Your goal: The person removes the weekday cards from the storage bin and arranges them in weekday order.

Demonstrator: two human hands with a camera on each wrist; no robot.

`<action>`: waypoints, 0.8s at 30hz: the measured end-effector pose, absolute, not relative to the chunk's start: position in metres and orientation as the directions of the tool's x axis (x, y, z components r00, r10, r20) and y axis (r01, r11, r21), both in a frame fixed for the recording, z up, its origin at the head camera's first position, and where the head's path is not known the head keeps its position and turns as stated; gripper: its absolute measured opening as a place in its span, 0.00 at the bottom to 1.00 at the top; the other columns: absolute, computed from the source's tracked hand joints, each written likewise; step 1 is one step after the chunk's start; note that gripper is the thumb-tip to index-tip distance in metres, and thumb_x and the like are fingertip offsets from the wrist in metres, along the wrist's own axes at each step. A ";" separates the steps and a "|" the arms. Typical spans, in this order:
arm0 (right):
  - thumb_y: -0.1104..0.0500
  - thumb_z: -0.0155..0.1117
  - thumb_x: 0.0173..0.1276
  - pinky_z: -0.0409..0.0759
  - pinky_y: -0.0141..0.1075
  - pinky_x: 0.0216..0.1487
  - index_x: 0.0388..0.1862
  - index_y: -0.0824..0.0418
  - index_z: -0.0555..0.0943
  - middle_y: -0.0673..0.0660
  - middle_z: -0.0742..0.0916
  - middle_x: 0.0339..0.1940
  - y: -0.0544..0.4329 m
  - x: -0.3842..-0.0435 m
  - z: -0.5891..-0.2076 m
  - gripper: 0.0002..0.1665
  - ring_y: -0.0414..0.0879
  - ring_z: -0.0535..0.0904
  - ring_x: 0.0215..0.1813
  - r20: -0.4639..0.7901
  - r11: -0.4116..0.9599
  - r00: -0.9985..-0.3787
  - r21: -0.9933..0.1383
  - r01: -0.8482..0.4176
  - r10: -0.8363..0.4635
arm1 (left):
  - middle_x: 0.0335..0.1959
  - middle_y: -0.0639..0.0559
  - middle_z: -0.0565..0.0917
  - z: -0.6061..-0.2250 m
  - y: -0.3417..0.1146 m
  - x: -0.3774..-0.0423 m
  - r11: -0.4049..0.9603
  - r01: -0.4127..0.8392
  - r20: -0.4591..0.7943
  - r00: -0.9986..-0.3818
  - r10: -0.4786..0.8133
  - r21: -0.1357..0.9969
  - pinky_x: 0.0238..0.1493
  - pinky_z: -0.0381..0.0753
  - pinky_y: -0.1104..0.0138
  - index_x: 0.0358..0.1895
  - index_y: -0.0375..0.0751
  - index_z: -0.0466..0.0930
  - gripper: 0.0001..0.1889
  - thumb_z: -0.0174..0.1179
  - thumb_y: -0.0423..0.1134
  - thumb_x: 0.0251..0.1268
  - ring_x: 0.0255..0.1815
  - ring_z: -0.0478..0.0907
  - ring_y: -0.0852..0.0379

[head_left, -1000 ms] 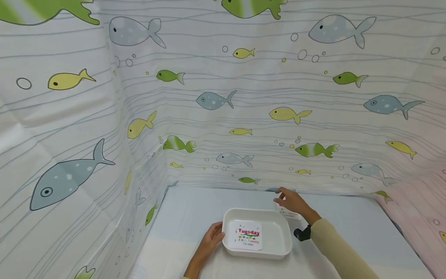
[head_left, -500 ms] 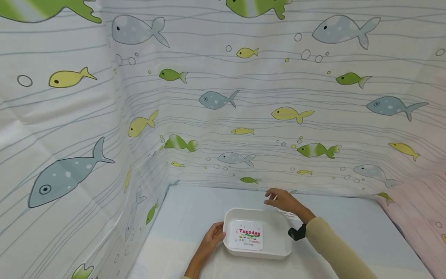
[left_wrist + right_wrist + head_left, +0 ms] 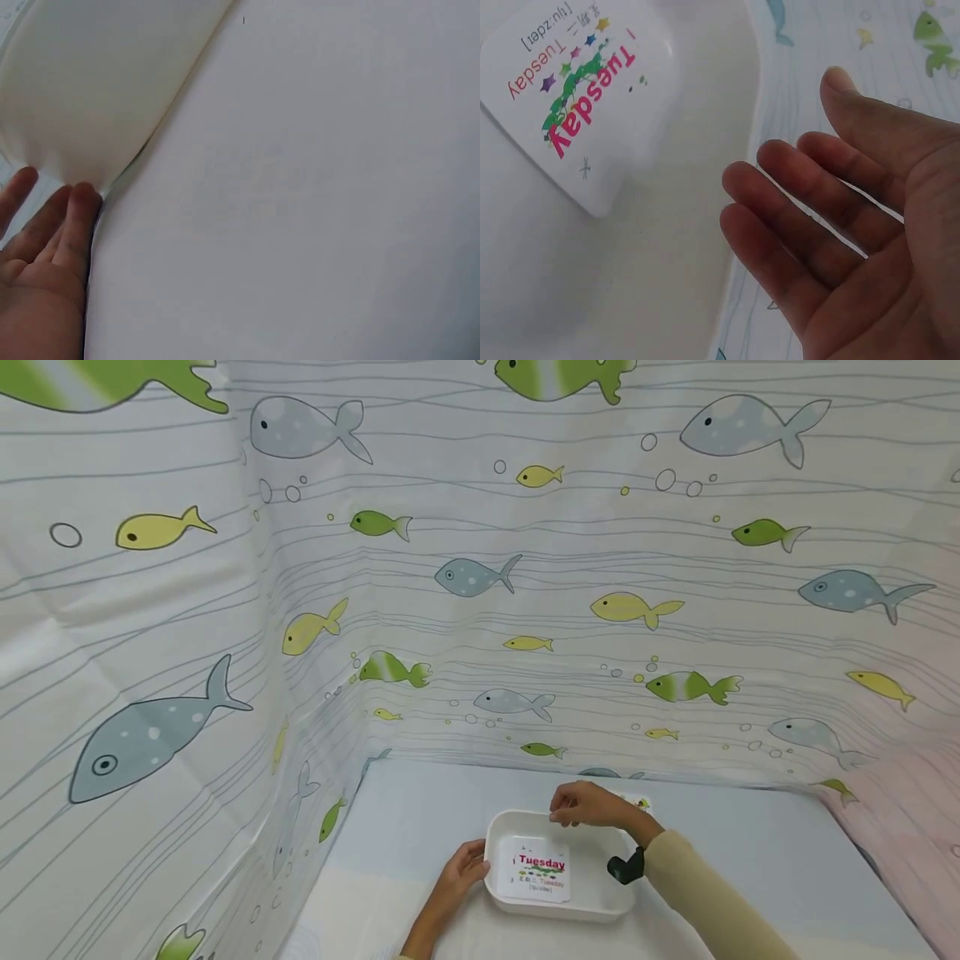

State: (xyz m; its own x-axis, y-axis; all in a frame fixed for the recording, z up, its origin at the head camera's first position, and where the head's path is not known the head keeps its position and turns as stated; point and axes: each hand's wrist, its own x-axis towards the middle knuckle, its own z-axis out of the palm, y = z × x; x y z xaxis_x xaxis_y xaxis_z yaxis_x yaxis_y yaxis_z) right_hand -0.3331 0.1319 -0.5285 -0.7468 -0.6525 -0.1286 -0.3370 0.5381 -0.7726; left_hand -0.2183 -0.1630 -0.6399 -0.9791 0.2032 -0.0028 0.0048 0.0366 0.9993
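A white plastic tray (image 3: 592, 902) stands on the table, with a white card (image 3: 534, 870) printed "Tuesday" lying in its left half. My left hand (image 3: 459, 875) is at the tray's left end; in the left wrist view its extended fingertips (image 3: 84, 191) touch the outer wall. Above the far rim hovers my right hand (image 3: 588, 806). The right wrist view shows that hand with loosely bent fingers (image 3: 761, 240), thumb apart, and nothing held. Behind the right wrist lies another card (image 3: 640, 800), mostly hidden by the hand and forearm.
Fish-patterned cloth (image 3: 480, 618) hangs as walls at the back and sides. A pale blue and white cover (image 3: 735, 843) lies over the table. A black wrist strap (image 3: 628, 866) is on the right wrist, just over the tray's right end.
My right hand has moved left and nearer, from the card behind the tray to above the far rim. That card's far edge now shows. My left hand stays at the tray.
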 end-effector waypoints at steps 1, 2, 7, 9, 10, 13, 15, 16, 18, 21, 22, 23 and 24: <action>0.52 0.67 0.69 0.86 0.43 0.41 0.42 0.56 0.83 0.60 0.88 0.37 0.130 -0.332 -0.528 0.09 0.61 0.85 0.42 -0.140 0.536 -0.739 -0.776 -0.331 -0.660 | 0.71 0.32 0.70 -0.640 -0.163 -0.218 0.035 0.003 -0.004 -0.979 0.206 0.999 0.66 0.76 0.66 0.70 0.32 0.65 0.27 0.54 0.41 0.75 0.71 0.70 0.37; 0.53 0.67 0.69 0.86 0.45 0.42 0.43 0.57 0.83 0.58 0.88 0.37 0.128 -0.330 -0.528 0.10 0.61 0.85 0.43 -0.151 0.535 -0.731 -0.778 -0.328 -0.666 | 0.71 0.32 0.70 -0.640 -0.162 -0.218 0.033 0.000 -0.007 -0.978 0.207 0.999 0.66 0.75 0.66 0.71 0.32 0.65 0.27 0.54 0.41 0.75 0.71 0.71 0.37; 0.53 0.69 0.68 0.86 0.43 0.41 0.44 0.59 0.84 0.49 0.87 0.37 0.119 -0.326 -0.528 0.12 0.59 0.85 0.42 -0.173 0.554 -0.711 -0.757 -0.346 -0.681 | 0.70 0.32 0.70 -0.643 -0.162 -0.220 0.033 0.015 0.008 -0.976 0.216 0.999 0.65 0.75 0.69 0.70 0.32 0.65 0.26 0.54 0.40 0.75 0.71 0.70 0.37; 0.53 0.69 0.68 0.84 0.38 0.40 0.44 0.57 0.85 0.47 0.86 0.37 0.117 -0.325 -0.529 0.11 0.54 0.84 0.41 -0.179 0.569 -0.712 -0.741 -0.356 -0.679 | 0.71 0.31 0.70 -0.643 -0.162 -0.221 0.029 0.024 0.017 -0.975 0.223 0.999 0.64 0.75 0.71 0.71 0.32 0.64 0.26 0.53 0.40 0.76 0.71 0.70 0.37; 0.53 0.69 0.68 0.84 0.36 0.39 0.43 0.57 0.85 0.47 0.86 0.37 0.115 -0.325 -0.529 0.11 0.52 0.84 0.41 -0.181 0.572 -0.710 -0.736 -0.361 -0.680 | 0.71 0.32 0.70 -0.643 -0.163 -0.221 0.028 0.019 0.012 -0.974 0.224 0.999 0.63 0.74 0.73 0.71 0.32 0.64 0.26 0.53 0.41 0.76 0.71 0.70 0.37; 0.54 0.69 0.68 0.83 0.35 0.39 0.43 0.58 0.85 0.47 0.86 0.38 0.111 -0.326 -0.530 0.10 0.45 0.83 0.40 -0.179 0.569 -0.702 -0.733 -0.371 -0.689 | 0.71 0.32 0.69 -0.643 -0.166 -0.220 0.013 0.011 0.007 -0.973 0.229 1.000 0.60 0.73 0.77 0.71 0.31 0.63 0.27 0.53 0.40 0.76 0.72 0.69 0.37; 0.54 0.69 0.68 0.83 0.34 0.41 0.43 0.58 0.85 0.46 0.87 0.38 0.109 -0.327 -0.531 0.10 0.42 0.82 0.41 -0.172 0.570 -0.696 -0.722 -0.392 -0.697 | 0.72 0.31 0.68 -0.642 -0.167 -0.220 0.002 0.012 0.011 -0.973 0.230 1.000 0.60 0.73 0.78 0.71 0.30 0.63 0.27 0.53 0.39 0.75 0.72 0.69 0.36; 0.54 0.69 0.68 0.83 0.35 0.42 0.44 0.59 0.85 0.46 0.87 0.39 0.108 -0.327 -0.532 0.11 0.42 0.82 0.41 -0.168 0.570 -0.693 -0.717 -0.402 -0.701 | 0.71 0.30 0.68 -0.642 -0.167 -0.219 -0.003 0.013 0.013 -0.973 0.231 1.000 0.59 0.73 0.78 0.71 0.30 0.63 0.27 0.53 0.39 0.75 0.72 0.69 0.36; 0.53 0.69 0.68 0.83 0.35 0.45 0.44 0.58 0.85 0.45 0.87 0.39 0.107 -0.329 -0.534 0.11 0.41 0.82 0.43 -0.158 0.570 -0.691 -0.705 -0.422 -0.706 | 0.71 0.30 0.68 -0.642 -0.166 -0.220 -0.012 0.019 0.022 -0.973 0.231 1.000 0.59 0.73 0.78 0.71 0.29 0.63 0.27 0.54 0.39 0.75 0.71 0.69 0.35; 0.53 0.69 0.68 0.84 0.36 0.48 0.45 0.58 0.85 0.44 0.87 0.41 0.105 -0.330 -0.537 0.12 0.41 0.82 0.45 -0.149 0.577 -0.691 -0.687 -0.442 -0.707 | 0.71 0.30 0.69 -0.643 -0.165 -0.220 -0.017 0.020 0.024 -0.973 0.230 1.000 0.59 0.74 0.78 0.70 0.30 0.64 0.26 0.54 0.38 0.75 0.70 0.70 0.35; 0.53 0.69 0.68 0.84 0.37 0.48 0.45 0.58 0.86 0.44 0.88 0.41 0.105 -0.329 -0.538 0.12 0.42 0.83 0.46 -0.151 0.579 -0.694 -0.687 -0.439 -0.704 | 0.70 0.30 0.69 -0.643 -0.164 -0.220 -0.017 0.019 0.022 -0.973 0.230 1.000 0.58 0.74 0.78 0.70 0.30 0.65 0.26 0.54 0.39 0.75 0.70 0.70 0.36; 0.53 0.70 0.68 0.85 0.38 0.49 0.45 0.58 0.86 0.44 0.88 0.41 0.104 -0.328 -0.539 0.12 0.42 0.83 0.46 -0.155 0.586 -0.697 -0.682 -0.437 -0.700 | 0.70 0.30 0.69 -0.644 -0.163 -0.220 -0.018 0.018 0.022 -0.973 0.229 1.000 0.58 0.74 0.78 0.70 0.31 0.65 0.26 0.54 0.39 0.75 0.70 0.70 0.36; 0.54 0.70 0.67 0.85 0.39 0.49 0.46 0.58 0.85 0.45 0.88 0.42 0.103 -0.327 -0.540 0.12 0.43 0.83 0.47 -0.157 0.589 -0.698 -0.681 -0.436 -0.699 | 0.70 0.30 0.69 -0.645 -0.163 -0.220 -0.017 0.016 0.019 -0.973 0.230 1.000 0.58 0.75 0.78 0.70 0.31 0.65 0.26 0.54 0.38 0.75 0.70 0.71 0.36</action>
State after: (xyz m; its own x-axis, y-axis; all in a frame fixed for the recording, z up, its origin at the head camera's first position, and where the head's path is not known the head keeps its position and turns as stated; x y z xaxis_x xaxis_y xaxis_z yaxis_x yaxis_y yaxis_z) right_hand -0.3273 0.1026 -0.5397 -0.6981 -0.6986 -0.1568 -0.4361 0.5885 -0.6808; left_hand -0.2195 -0.1630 -0.6446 -0.9731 0.2297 0.0193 0.0158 -0.0171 0.9997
